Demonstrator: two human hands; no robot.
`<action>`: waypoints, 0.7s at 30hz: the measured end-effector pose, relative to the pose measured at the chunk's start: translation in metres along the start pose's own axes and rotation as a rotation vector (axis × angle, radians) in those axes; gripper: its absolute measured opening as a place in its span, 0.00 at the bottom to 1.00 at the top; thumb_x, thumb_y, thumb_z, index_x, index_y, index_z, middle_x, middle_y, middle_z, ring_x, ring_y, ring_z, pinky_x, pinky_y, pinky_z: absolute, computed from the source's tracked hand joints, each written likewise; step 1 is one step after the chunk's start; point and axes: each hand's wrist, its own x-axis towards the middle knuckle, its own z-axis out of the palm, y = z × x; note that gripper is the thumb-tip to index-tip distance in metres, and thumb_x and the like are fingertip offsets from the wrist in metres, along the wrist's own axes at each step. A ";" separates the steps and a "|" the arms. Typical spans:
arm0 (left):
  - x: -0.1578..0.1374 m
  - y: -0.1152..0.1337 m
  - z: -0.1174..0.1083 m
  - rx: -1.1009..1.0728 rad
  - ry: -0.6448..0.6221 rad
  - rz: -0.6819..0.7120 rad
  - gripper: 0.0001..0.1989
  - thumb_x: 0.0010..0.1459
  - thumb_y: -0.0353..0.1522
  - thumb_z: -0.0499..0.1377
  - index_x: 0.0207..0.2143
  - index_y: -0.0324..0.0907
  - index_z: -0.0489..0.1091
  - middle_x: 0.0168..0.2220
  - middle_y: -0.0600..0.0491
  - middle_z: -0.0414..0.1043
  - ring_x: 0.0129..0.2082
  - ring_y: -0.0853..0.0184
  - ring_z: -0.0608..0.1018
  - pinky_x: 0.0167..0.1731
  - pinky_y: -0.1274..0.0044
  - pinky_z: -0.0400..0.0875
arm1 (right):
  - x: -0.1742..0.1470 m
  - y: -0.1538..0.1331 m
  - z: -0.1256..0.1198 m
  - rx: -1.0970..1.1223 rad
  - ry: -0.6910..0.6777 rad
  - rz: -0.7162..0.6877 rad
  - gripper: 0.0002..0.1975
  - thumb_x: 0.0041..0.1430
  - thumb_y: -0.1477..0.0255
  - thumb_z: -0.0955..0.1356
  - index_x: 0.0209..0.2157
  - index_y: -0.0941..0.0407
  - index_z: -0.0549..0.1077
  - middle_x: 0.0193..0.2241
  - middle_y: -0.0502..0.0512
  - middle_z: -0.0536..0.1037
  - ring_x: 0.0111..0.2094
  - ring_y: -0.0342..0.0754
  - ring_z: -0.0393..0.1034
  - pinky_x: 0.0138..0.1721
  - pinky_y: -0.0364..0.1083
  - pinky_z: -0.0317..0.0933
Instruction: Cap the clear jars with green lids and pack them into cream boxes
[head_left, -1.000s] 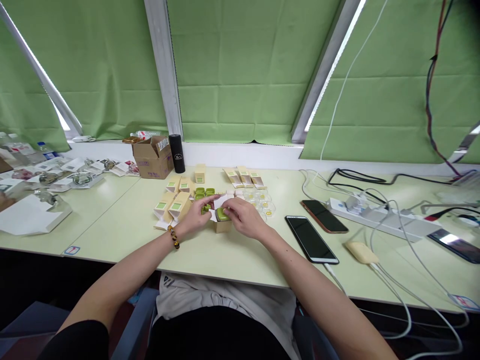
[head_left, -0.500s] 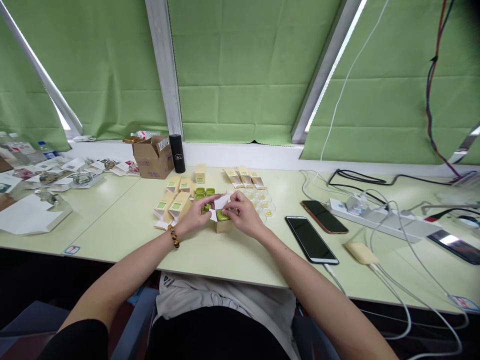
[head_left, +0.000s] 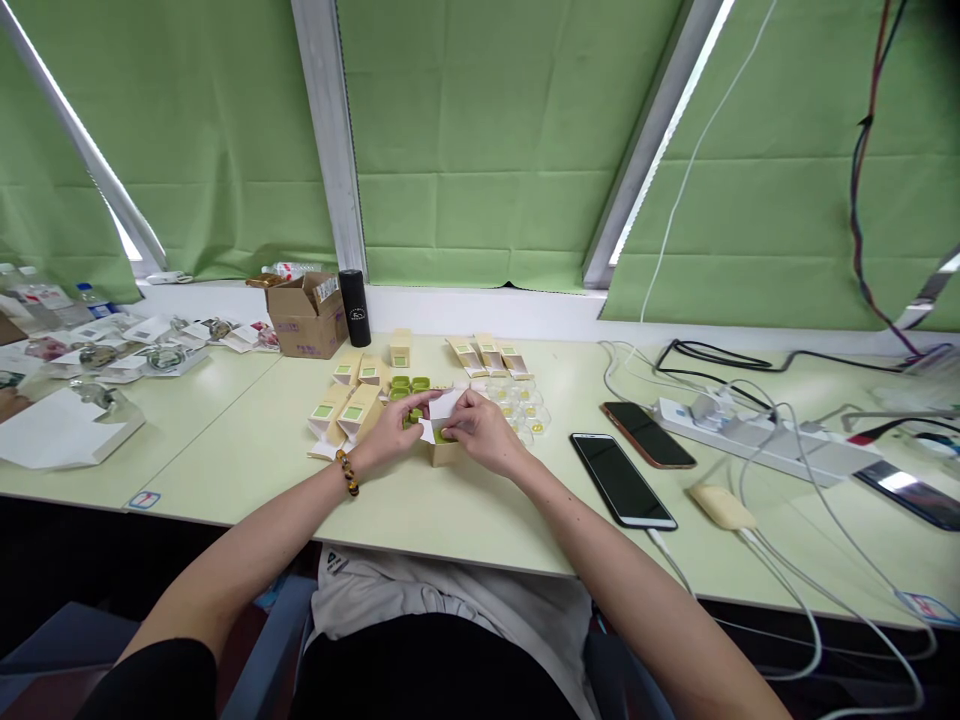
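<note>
A small tan cardboard box (head_left: 446,455) stands upright on the table in front of me, its white inner flaps (head_left: 442,405) raised. My left hand (head_left: 395,422) holds it from the left, fingers along the flaps. At its opening, the closed fingers of my right hand (head_left: 484,430) grip a green square-looking container (head_left: 442,436), mostly hidden by the fingers and the box. Behind my left hand, several green square pieces (head_left: 410,384) sit close together. To the left stand several similar tan boxes (head_left: 360,408) with flaps out. Clear plastic pieces with yellow centres (head_left: 531,410) lie behind my right hand.
Several more tan boxes (head_left: 489,355) lie farther back. A brown carton (head_left: 306,315) and a black flask (head_left: 355,308) stand by the window ledge. On the right are phones (head_left: 621,480), a power strip (head_left: 765,438) and loose cables. Glass items on white card (head_left: 82,420) lie at left.
My right hand has moved slightly down and left, and the green container has gone lower into the box opening, showing less. My left hand has hardly moved.
</note>
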 end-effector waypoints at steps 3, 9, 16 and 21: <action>0.000 0.001 0.000 0.000 -0.002 -0.005 0.35 0.51 0.23 0.56 0.63 0.42 0.75 0.47 0.47 0.80 0.46 0.61 0.79 0.52 0.68 0.75 | 0.000 -0.004 -0.003 0.100 0.032 0.010 0.07 0.57 0.77 0.75 0.34 0.51 0.85 0.36 0.54 0.75 0.37 0.50 0.72 0.38 0.51 0.68; 0.002 0.002 -0.002 -0.053 -0.013 -0.021 0.37 0.50 0.22 0.55 0.63 0.41 0.75 0.47 0.46 0.80 0.47 0.61 0.79 0.51 0.69 0.75 | 0.004 0.006 -0.012 0.327 0.275 0.123 0.06 0.62 0.68 0.70 0.37 0.53 0.81 0.42 0.58 0.78 0.41 0.53 0.74 0.31 0.48 0.68; 0.003 0.004 -0.004 -0.080 -0.018 -0.071 0.32 0.54 0.24 0.56 0.62 0.41 0.76 0.50 0.45 0.80 0.49 0.59 0.79 0.55 0.67 0.73 | 0.006 0.019 -0.007 0.379 0.257 0.237 0.14 0.48 0.69 0.70 0.39 0.54 0.75 0.33 0.49 0.71 0.32 0.47 0.67 0.33 0.47 0.65; 0.004 -0.001 -0.002 -0.145 -0.023 -0.071 0.27 0.60 0.27 0.56 0.61 0.43 0.77 0.59 0.45 0.78 0.53 0.59 0.78 0.58 0.66 0.72 | 0.005 0.014 0.000 0.450 0.219 0.266 0.17 0.46 0.67 0.70 0.41 0.53 0.71 0.32 0.47 0.65 0.30 0.45 0.64 0.29 0.45 0.61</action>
